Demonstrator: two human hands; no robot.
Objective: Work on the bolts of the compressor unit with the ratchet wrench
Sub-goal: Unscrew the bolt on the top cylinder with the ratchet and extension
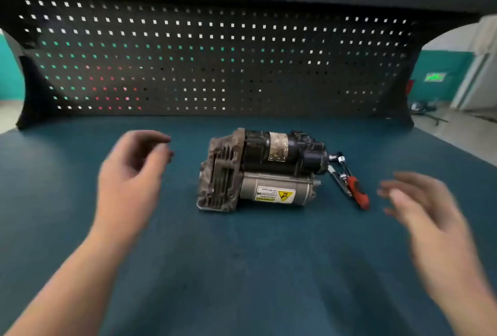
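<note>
The compressor unit (258,171) lies on its side in the middle of the blue bench top (242,268), its finned metal end to the left and a yellow warning label facing me. The ratchet wrench (349,182), with a red and black handle, lies on the mat just right of the unit, head toward the back. My left hand (131,177) hovers left of the unit, fingers loosely curled and holding nothing. My right hand (425,206) hovers right of the wrench, blurred, fingers spread and empty. Neither hand touches anything.
A black pegboard panel (215,53) stands upright along the back edge of the bench. The bench's right edge runs diagonally at the far right, with floor and a teal wall (441,67) beyond it.
</note>
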